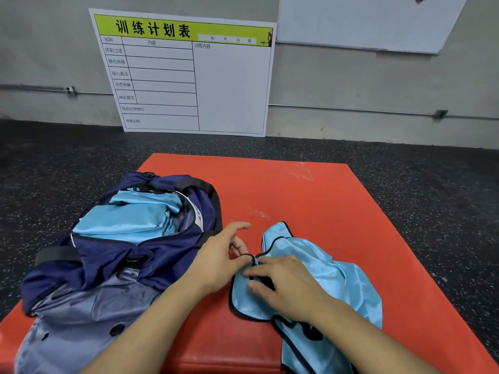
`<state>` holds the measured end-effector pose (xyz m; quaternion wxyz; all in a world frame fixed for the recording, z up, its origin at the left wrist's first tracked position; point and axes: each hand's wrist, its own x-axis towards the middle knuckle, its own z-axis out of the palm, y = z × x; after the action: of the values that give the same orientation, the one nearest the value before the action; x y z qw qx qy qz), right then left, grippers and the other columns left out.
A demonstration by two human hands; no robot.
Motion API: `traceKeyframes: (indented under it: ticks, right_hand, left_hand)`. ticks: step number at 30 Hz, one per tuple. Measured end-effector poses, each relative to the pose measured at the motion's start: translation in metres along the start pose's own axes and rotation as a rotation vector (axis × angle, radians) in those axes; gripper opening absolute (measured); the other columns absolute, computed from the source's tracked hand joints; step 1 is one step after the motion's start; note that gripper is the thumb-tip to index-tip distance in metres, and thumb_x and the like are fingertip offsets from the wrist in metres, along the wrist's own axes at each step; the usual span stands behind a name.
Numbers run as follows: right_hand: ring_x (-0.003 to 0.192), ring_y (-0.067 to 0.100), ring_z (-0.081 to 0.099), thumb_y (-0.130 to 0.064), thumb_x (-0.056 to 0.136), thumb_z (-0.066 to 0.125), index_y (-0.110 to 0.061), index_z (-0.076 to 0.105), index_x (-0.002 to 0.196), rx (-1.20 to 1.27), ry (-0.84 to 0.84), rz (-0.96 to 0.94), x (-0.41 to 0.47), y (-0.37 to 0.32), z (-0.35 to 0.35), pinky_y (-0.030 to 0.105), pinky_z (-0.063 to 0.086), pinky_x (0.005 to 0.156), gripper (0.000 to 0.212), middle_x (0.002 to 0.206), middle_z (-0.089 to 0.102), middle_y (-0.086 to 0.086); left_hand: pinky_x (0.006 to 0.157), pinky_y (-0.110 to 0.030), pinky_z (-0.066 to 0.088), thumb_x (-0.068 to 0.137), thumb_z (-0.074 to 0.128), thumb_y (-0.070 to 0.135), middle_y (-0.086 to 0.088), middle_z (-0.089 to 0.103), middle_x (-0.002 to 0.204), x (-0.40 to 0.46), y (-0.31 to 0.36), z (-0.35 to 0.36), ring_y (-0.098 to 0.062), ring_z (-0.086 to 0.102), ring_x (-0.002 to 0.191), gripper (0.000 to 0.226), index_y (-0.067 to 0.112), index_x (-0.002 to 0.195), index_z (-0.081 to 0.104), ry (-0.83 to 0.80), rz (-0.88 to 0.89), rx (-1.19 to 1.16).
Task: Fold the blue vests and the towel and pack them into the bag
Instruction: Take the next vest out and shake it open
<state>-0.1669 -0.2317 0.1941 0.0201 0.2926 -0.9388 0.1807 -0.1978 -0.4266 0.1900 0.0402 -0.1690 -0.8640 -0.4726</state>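
A light blue vest with black trim (324, 271) lies crumpled on the red mat (310, 198), right of centre. My left hand (221, 260) pinches the vest's black edge at its upper left. Beside it my right hand (286, 284) grips the vest, fingers curled into the cloth. The navy bag (151, 255) lies open on the mat's left side. Folded light blue vests (127, 220) are stacked inside it. No towel can be told apart in this view.
A white training-plan board with a green header (189, 76) leans on the grey wall behind the mat. A whiteboard (364, 20) hangs at the upper right. Dark speckled flooring (418, 184) surrounds the mat. The bag's grey lining (81, 327) spreads toward the near left edge.
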Motion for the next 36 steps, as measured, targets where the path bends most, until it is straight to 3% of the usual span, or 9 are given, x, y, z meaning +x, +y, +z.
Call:
traceKeyframes:
  ticks: [6, 9, 10, 14, 20, 24, 30, 33, 36]
  right_hand:
    - [0.083, 0.006, 0.063, -0.058, 0.091, 0.053, -0.034, 0.073, 0.094, 0.032, 0.257, 0.151, 0.002, -0.010, -0.007, 0.026, 0.044, 0.080, 0.032, 0.085, 0.072, -0.018]
    - [0.075, 0.008, 0.065, -0.032, 0.085, 0.075, -0.030, 0.071, 0.081, 0.358, 0.387, 0.213, 0.001, -0.012, -0.029, 0.018, 0.044, 0.069, 0.006, 0.077, 0.070, -0.017]
    - [0.076, 0.010, 0.066, -0.021, 0.084, 0.077, -0.029, 0.069, 0.080, 0.457, 0.391, 0.209, 0.002, -0.012, -0.039, 0.018, 0.046, 0.070, 0.011, 0.078, 0.070, -0.015]
    - [0.074, 0.009, 0.058, 0.004, 0.082, 0.069, -0.020, 0.059, 0.089, 0.629, 0.330, 0.134, 0.009, -0.004, -0.093, 0.025, 0.045, 0.072, 0.028, 0.077, 0.063, -0.007]
    - [0.068, 0.012, 0.059, 0.029, 0.082, 0.046, -0.009, 0.052, 0.098, 0.849, 0.380, 0.051, 0.010, -0.011, -0.203, 0.020, 0.048, 0.068, 0.042, 0.079, 0.068, 0.006]
    - [0.079, 0.017, 0.063, 0.027, 0.085, 0.048, -0.014, 0.055, 0.098, 0.740, 0.450, 0.023, 0.000, -0.013, -0.275, 0.024, 0.051, 0.077, 0.043, 0.083, 0.068, 0.004]
    - [0.076, 0.009, 0.058, 0.020, 0.078, 0.051, -0.018, 0.064, 0.100, 0.271, 0.496, 0.104, -0.025, -0.021, -0.348, 0.011, 0.044, 0.069, 0.046, 0.088, 0.064, 0.000]
    - [0.095, 0.001, 0.064, 0.005, 0.081, 0.066, -0.024, 0.066, 0.118, 0.189, 0.408, 0.106, -0.030, -0.037, -0.364, 0.014, 0.048, 0.080, 0.047, 0.107, 0.070, -0.005]
    - [0.113, 0.004, 0.062, -0.027, 0.079, 0.086, -0.031, 0.052, 0.142, 0.213, 0.334, 0.039, -0.031, -0.059, -0.371, 0.016, 0.046, 0.095, 0.072, 0.124, 0.065, -0.008]
  left_hand:
    - [0.085, -0.030, 0.052, 0.085, 0.077, 0.016, 0.014, 0.068, 0.095, 0.001, -0.004, 0.004, -0.009, 0.063, 0.092, 0.065, 0.040, 0.138, 0.048, -0.028, 0.000, 0.022]
    - [0.090, -0.012, 0.042, 0.086, 0.077, 0.019, 0.019, 0.067, 0.113, 0.000, 0.006, 0.006, 0.003, 0.060, 0.109, 0.068, 0.036, 0.143, 0.045, -0.030, 0.003, -0.046]
    - [0.093, -0.009, 0.040, 0.086, 0.077, 0.018, 0.021, 0.066, 0.118, 0.001, 0.012, 0.005, 0.007, 0.058, 0.115, 0.071, 0.036, 0.145, 0.043, -0.029, -0.004, -0.085]
    - [0.105, -0.019, 0.043, 0.084, 0.080, 0.013, 0.020, 0.067, 0.122, 0.017, 0.046, -0.005, 0.003, 0.058, 0.121, 0.080, 0.035, 0.149, 0.040, -0.068, 0.002, -0.234]
    - [0.093, -0.039, 0.057, 0.081, 0.080, 0.010, -0.006, 0.074, 0.102, 0.052, 0.125, -0.039, -0.018, 0.072, 0.092, 0.077, 0.035, 0.144, 0.044, -0.064, 0.123, -0.196]
    - [0.086, -0.030, 0.054, 0.082, 0.071, -0.004, -0.004, 0.072, 0.090, 0.066, 0.181, -0.068, -0.013, 0.068, 0.081, 0.070, 0.028, 0.140, 0.046, -0.042, 0.168, -0.154]
    - [0.068, -0.022, 0.051, 0.084, 0.076, -0.005, -0.001, 0.064, 0.081, 0.075, 0.276, -0.114, -0.011, 0.060, 0.068, 0.060, 0.025, 0.131, 0.053, 0.149, 0.237, -0.216]
    - [0.072, -0.024, 0.053, 0.082, 0.078, -0.002, -0.001, 0.067, 0.083, 0.076, 0.318, -0.125, -0.015, 0.064, 0.071, 0.065, 0.026, 0.134, 0.051, 0.177, 0.298, -0.141]
    - [0.069, -0.022, 0.051, 0.079, 0.079, -0.004, 0.000, 0.068, 0.082, 0.075, 0.355, -0.126, -0.015, 0.065, 0.071, 0.070, 0.025, 0.136, 0.049, 0.153, 0.363, -0.075]
